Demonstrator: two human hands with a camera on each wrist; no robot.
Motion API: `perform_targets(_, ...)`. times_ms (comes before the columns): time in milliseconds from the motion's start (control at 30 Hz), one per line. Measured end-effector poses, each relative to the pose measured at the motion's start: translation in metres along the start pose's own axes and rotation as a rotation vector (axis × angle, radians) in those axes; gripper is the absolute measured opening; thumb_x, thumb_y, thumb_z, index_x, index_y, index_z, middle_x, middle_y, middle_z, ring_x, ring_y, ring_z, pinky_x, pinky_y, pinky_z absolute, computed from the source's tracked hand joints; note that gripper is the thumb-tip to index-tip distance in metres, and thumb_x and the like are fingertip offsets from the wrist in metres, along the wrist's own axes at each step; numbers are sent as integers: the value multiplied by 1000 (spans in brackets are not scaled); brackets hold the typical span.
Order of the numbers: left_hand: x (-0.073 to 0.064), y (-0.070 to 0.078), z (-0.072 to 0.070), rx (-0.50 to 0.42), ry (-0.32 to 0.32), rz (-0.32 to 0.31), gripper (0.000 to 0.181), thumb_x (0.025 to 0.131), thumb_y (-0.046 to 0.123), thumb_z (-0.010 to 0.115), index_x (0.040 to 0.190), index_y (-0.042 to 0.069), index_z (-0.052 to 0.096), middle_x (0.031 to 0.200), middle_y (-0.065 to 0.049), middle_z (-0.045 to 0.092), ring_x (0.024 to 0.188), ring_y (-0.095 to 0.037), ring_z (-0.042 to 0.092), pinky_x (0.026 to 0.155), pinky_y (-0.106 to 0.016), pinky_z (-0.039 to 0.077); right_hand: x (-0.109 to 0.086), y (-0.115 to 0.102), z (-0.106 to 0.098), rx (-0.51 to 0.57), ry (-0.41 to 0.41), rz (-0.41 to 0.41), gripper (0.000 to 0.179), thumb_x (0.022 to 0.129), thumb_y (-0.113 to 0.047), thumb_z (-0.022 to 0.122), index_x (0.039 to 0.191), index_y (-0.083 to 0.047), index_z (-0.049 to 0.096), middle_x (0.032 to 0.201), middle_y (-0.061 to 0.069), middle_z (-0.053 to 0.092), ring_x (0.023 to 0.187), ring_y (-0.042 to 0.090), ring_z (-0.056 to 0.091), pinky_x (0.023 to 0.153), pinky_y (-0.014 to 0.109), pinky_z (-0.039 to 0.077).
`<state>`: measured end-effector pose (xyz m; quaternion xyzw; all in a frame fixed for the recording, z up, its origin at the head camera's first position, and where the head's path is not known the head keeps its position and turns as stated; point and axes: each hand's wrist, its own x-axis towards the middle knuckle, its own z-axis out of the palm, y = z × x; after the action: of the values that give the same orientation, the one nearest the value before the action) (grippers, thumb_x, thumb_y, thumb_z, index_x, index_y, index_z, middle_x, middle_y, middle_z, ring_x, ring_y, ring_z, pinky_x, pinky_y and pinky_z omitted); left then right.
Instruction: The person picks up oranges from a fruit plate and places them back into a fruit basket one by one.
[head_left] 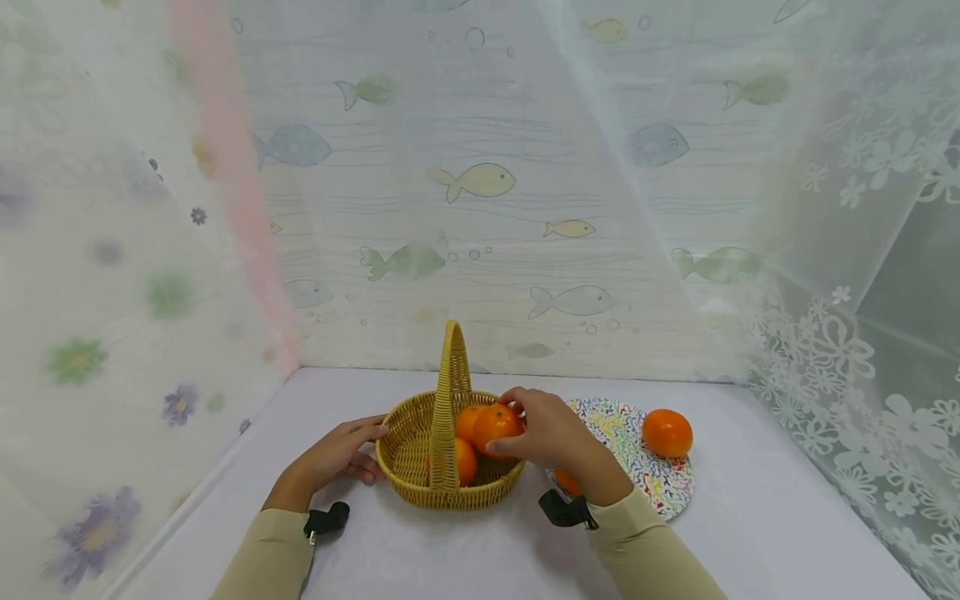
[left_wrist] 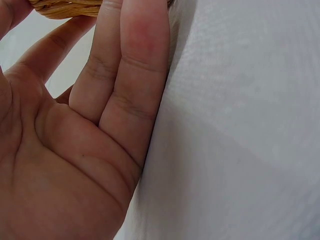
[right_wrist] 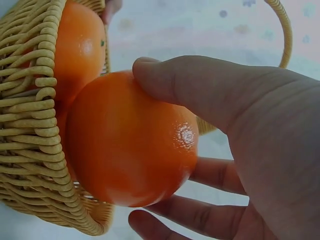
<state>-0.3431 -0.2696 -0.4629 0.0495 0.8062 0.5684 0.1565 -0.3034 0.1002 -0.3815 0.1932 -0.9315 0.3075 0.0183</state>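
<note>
My right hand (head_left: pixel 551 429) holds an orange (right_wrist: pixel 132 140) at the right rim of a yellow wicker basket (head_left: pixel 408 492), thumb on one side and fingers around the other. Two more oranges lie inside the basket, one orange (head_left: pixel 467 462) partly behind the tall handle and another orange (head_left: pixel 468 422) behind the held one. At the basket's left side my left hand (head_left: pixel 341 450) touches the rim and outer wall with its fingertips. The left wrist view shows its fingers (left_wrist: pixel 135 95) fairly straight, their tips reaching the woven basket.
To the right lies a round plate (head_left: pixel 611 421) with a colourful squiggle pattern. One orange (head_left: pixel 667 433) sits on its right side, and another orange (head_left: pixel 567 482) is mostly hidden by my right wrist. A fish-patterned curtain (head_left: pixel 480 250) hangs behind the white table (head_left: pixel 465 558).
</note>
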Motion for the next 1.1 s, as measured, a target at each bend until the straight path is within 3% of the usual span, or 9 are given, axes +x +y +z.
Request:
perform_targets(233, 1, -2, -1, -1, -1, -6, 74, 101, 54, 59, 161, 14, 39, 130, -14, 65, 79, -26, 73, 74, -38, 63, 0, -1, 2, -3, -19, -3, 67, 78, -51, 88, 133, -21, 64, 116, -1, 69, 97, 16, 62, 86, 38, 57)
perform_targets(633, 3, -2, -2, -6, -5, -1, 73, 102, 54, 58, 160, 15, 40, 140, -16, 60, 79, -26, 74, 74, -38, 63, 2, -1, 7, -58, -22, -3, 64, 77, -50, 88, 129, -18, 67, 105, -3, 71, 89, 15, 61, 81, 37, 56)
perform_targets(967, 3, -3, -3, -10, -17, 4, 76, 101, 56, 58, 161, 14, 38, 131, -14, 65, 79, -26, 74, 74, -39, 64, 3, -2, 7, -46, -25, 11, 59, 75, -48, 90, 121, -16, 70, 110, -1, 73, 89, 15, 63, 79, 36, 57)
perform_targets(1100, 3, -4, -3, 1, -17, 3, 79, 100, 58, 58, 161, 13, 37, 123, -12, 68, 79, -26, 73, 75, -38, 63, 8, 0, 12, -49, -37, 16, 57, 74, -49, 90, 117, -18, 70, 104, -4, 72, 85, 16, 62, 76, 35, 56)
